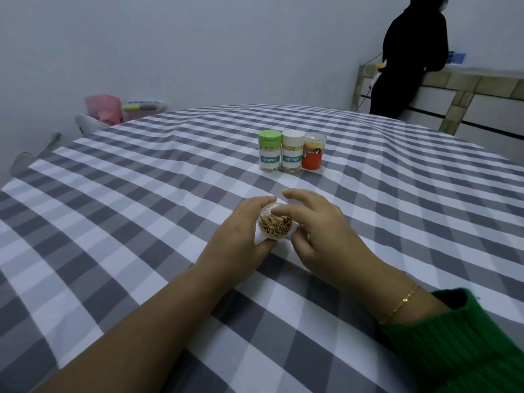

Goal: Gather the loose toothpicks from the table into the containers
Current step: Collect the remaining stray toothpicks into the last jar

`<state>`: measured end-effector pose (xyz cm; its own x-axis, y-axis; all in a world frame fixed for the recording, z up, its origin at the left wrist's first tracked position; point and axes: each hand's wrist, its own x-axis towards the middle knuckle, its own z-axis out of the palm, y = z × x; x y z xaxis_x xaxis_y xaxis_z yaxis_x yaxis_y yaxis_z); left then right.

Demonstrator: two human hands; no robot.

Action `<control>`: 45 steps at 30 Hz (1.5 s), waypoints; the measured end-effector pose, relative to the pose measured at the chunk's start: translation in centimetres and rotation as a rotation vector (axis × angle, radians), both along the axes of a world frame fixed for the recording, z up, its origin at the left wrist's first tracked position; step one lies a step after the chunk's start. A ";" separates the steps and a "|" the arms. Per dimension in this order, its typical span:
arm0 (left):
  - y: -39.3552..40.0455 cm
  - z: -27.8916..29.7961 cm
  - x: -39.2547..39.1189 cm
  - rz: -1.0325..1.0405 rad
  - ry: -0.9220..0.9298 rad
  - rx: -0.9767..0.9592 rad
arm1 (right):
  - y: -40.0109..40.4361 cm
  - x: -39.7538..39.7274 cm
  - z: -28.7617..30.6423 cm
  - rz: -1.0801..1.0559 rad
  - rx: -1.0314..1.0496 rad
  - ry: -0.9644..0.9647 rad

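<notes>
The left hand (241, 231) kept a curled grip around the open toothpick container (276, 224), fingers and thumb clamped on its wall. The right hand (317, 231) had its fingers bent over the container's rim, touching it; whether they pinched any toothpicks could not be determined. The container stood on the worktop (141, 222), packed with toothpicks (276, 226) standing on end. Its body and base were largely hidden by both hands.

Further back, 3 closed containers stood in a row, touching or nearly so: a green-lidded container (268, 153), a white-lidded container (291, 151) and an orange-labelled container (314, 151). A person in black (408, 61) stood at the far right, well apart. A pink bag (103, 109) lay beyond the worktop's far left edge, blurred.
</notes>
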<state>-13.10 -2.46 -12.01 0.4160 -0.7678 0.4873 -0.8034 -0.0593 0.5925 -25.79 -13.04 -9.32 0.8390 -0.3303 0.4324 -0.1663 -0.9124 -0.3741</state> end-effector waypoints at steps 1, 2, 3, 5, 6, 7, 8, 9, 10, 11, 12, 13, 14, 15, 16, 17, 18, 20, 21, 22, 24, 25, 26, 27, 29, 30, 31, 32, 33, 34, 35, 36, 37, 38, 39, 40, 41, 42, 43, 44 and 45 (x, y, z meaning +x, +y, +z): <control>0.0 0.0 -0.1 -0.010 -0.009 -0.005 | 0.0 0.0 -0.1 0.008 -0.019 0.033; 0.0 0.1 -0.2 -0.024 -0.013 -0.011 | 0.1 0.0 -0.1 0.024 -0.038 0.067; -0.1 0.1 -0.2 -0.035 -0.008 -0.013 | 0.1 0.1 -0.2 0.043 -0.044 0.079; -0.1 0.2 -0.3 -0.035 -0.002 -0.004 | 0.2 0.0 0.0 0.048 0.001 0.044; -0.1 0.1 -0.3 -0.026 -0.004 0.007 | 0.2 0.0 0.2 0.029 0.031 0.015; 0.0 0.1 -0.2 -0.019 -0.008 0.017 | 0.1 -0.1 0.3 0.007 0.046 -0.001; 0.0 0.1 -0.2 -0.017 -0.014 0.023 | 0.0 -0.1 0.4 -0.003 0.034 0.004; 0.0 0.1 -0.2 -0.022 -0.022 0.022 | 0.0 -0.2 0.4 0.001 0.008 0.036; 0.0 0.1 -0.2 -0.029 -0.027 0.019 | 0.0 -0.1 0.4 0.021 -0.024 0.077; 0.0 0.1 -0.3 -0.036 -0.027 0.018 | 0.1 -0.1 0.3 0.044 -0.038 0.120; -0.1 0.2 -0.4 -0.041 -0.023 0.021 | 0.1 -0.1 0.3 0.058 -0.027 0.145; -0.1 0.2 -0.4 -0.042 -0.020 0.024 | 0.2 -0.1 0.4 0.056 0.001 0.141; -0.1 0.1 -0.3 -0.040 -0.020 0.026 | 0.2 -0.1 0.5 0.040 0.031 0.112; -0.1 0.1 -0.3 -0.037 -0.023 0.026 | 0.1 -0.1 0.6 0.016 0.047 0.075; -0.1 0.0 -0.2 -0.034 -0.026 0.029 | 0.0 -0.1 0.6 -0.005 0.038 0.049; -0.1 0.0 -0.1 -0.034 -0.034 0.031 | -0.1 -0.1 0.5 -0.017 0.014 0.046; -0.1 -0.1 -0.1 -0.035 -0.043 0.034 | -0.1 -0.1 0.4 -0.019 -0.014 0.060; -0.2 -0.1 -0.2 -0.045 -0.062 0.034 | 0.1 0.1 0.1 0.009 -0.045 0.108; -0.2 -0.1 -0.2 -0.052 -0.064 0.029 | 0.2 0.1 0.1 0.026 -0.044 0.122; -0.2 -0.1 -0.2 -0.056 -0.058 0.027 | 0.4 0.1 0.2 0.035 -0.032 0.129; -0.1 0.0 -0.2 -0.049 -0.045 0.038 | 0.4 0.0 0.4 0.033 -0.001 0.121; -0.1 0.0 -0.2 -0.041 -0.041 0.051 | 0.3 -0.2 0.5 0.026 0.010 0.100; -0.1 0.0 -0.1 -0.033 -0.036 0.063 | 0.3 -0.3 0.7 0.018 0.024 0.071; 0.0 0.0 -0.1 -0.029 -0.029 0.069 | 0.3 -0.3 0.9 0.006 0.048 0.046; 0.0 0.1 -0.1 -0.021 -0.010 0.078 | 0.3 -0.3 1.4 -0.050 0.115 0.024; 0.0 0.2 -0.1 -0.015 0.006 0.083 | 0.2 -0.3 1.6 -0.100 0.148 0.042; 0.0 0.2 -0.1 -0.010 0.025 0.090 | 0.0 -0.3 1.7 -0.160 0.171 0.095; 0.0 0.3 -0.1 -0.007 0.042 0.096 | -0.3 -0.5 1.7 -0.217 0.176 0.184; 0.0 0.4 -0.1 -0.004 0.053 0.102 | -0.7 -0.7 1.6 -0.257 0.163 0.306; 0.1 0.4 -0.1 -0.001 0.060 0.106 | -1.1 -1.0 1.4 -0.271 0.138 0.427; 0.1 0.4 0.0 0.003 0.065 0.109 | -1.4 -1.1 1.1 -0.269 0.114 0.527; 0.0 0.3 0.0 0.006 0.071 0.108 | -1.6 -1.2 0.8 -0.263 0.088 0.580; 0.0 0.3 0.0 0.009 0.076 0.109 | -1.7 -1.2 0.7 -0.265 0.064 0.589; 0.0 0.2 0.0 0.014 0.079 0.113 | -1.8 -1.1 0.5 -0.270 0.039 0.568; 0.0 0.2 0.0 0.018 0.078 0.119 | -1.8 -1.0 0.4 -0.268 0.015 0.547; 0.0 0.2 0.0 0.020 0.076 0.122 | -1.8 -0.9 0.4 -0.261 -0.004 0.540; 0.0 0.2 0.0 0.020 0.076 0.121 | -1.7 -0.8 0.5 -0.255 -0.006 0.544; 0.1 0.2 0.0 0.018 0.080 0.121 | -1.8 -0.7 0.5 -0.255 0.019 0.538; 0.1 0.2 -0.1 0.016 0.089 0.123 | -1.9 -0.7 0.6 -0.268 0.078 0.512; 0.2 0.2 -0.1 0.014 0.104 0.128 | -1.9 -0.7 0.7 -0.286 0.156 0.456; 0.2 0.3 -0.2 0.011 0.126 0.134 | -2.1 -0.6 0.8 -0.303 0.236 0.374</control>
<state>-13.30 -2.22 -11.71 0.4758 -0.8175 0.3244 -0.7223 -0.1528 0.6744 -26.37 -15.11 -8.53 0.7737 -0.6335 0.0067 -0.5703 -0.7010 -0.4282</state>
